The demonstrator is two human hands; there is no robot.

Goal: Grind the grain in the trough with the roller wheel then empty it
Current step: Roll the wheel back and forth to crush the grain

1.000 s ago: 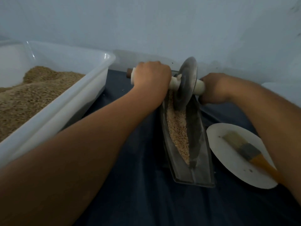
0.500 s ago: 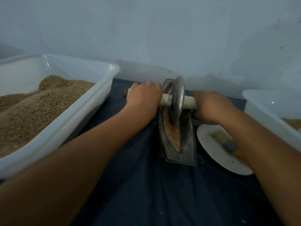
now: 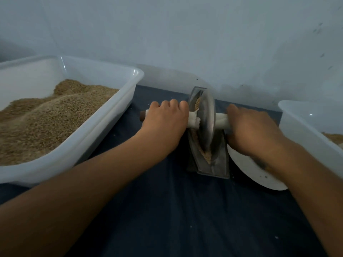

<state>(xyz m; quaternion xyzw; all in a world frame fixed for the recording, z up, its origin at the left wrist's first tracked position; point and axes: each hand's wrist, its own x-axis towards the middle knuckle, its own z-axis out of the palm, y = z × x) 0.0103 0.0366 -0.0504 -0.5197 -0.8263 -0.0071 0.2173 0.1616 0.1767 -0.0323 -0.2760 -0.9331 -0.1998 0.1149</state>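
A plain pale blue-grey wall rises behind, scuffed with small dark marks at the right. The surface wears a dark navy cloth. Light is dim and even.

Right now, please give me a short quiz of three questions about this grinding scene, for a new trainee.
1. True or false: both hands grip the white handle of the roller wheel.
2. Where does the wheel stand? A) in the metal trough B) in the left tub C) on the white plate
3. Fill in: the left tub holds a heap of ____.

Key
1. True: the left hand and the right hand each curl their fingers round it, one on each side of the wheel.
2. A
3. grain
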